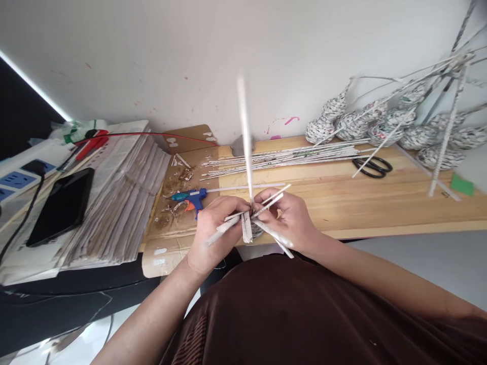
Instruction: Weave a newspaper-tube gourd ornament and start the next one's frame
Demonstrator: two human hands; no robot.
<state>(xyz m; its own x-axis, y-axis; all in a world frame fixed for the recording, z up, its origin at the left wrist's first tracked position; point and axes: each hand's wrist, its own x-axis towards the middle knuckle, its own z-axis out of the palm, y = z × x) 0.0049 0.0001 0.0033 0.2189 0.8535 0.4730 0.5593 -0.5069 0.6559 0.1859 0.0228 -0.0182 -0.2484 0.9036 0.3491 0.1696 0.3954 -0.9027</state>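
Close to my body, at the table's front edge, both hands grip a small woven paper piece from which several rolled paper sticks fan out. My left hand is closed around its left side, fingertips pinched at the centre. Fingers bent, my right hand holds the right side, with sticks crossing over and under it. One long white paper stick rises from between the fingertips, blurred at its upper end. My palms and the sticks hide most of the woven part.
A blue glue gun lies on stained cardboard. Paper sticks are bundled behind my hands. Black scissors and woven gourd shapes are at right. Stacked newspapers with a phone and a power strip stand left.
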